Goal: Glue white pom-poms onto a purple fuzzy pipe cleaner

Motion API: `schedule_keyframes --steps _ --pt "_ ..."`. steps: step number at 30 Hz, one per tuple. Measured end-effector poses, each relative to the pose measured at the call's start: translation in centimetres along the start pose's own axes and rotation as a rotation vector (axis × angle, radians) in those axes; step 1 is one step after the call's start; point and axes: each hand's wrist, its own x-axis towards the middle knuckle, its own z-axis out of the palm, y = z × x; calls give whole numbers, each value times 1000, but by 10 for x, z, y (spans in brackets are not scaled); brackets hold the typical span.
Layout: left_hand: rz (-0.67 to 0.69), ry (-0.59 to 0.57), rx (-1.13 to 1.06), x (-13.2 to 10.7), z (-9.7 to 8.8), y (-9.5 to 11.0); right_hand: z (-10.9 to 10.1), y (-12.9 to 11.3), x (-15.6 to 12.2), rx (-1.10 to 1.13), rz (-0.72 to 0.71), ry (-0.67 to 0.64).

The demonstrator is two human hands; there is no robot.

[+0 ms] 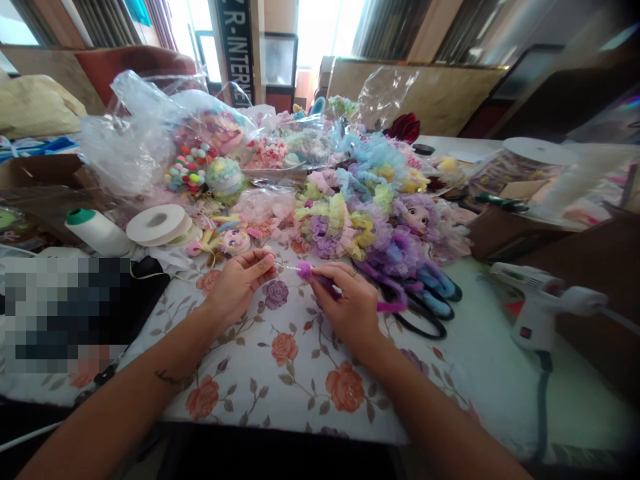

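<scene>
Craftwork over a floral cloth: left hand pinches one end of a thin strand (perhaps beaded, too fine to tell), seemingly to keep it taut; right hand is clamped on a purple fuzzy stem at the other end. Beyond the left hand a clear bag holds pompoms; scissors lie just right of the right hand.

glue gun far right | scissors centre-right | ribbon spool left | doll behind

Overexposed window far beyond right hand, curtains beside it. Wooden panel nearer, same side. Red seat back far beyond left hand.
</scene>
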Motion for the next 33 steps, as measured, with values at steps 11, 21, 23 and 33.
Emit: schedule_keyframes --steps 11,21,23,33 --pt "-81 -95 17 -6 3 3 0 0 1 32 72 7" --pt "-108 -114 16 -10 5 5 1 1 0 53 112 -6" --pt "-100 -114 16 -11 5 5 1 1 0 48 118 -11" --pt "168 -1 424 -8 4 2 0 -2 0 -37 -26 2"
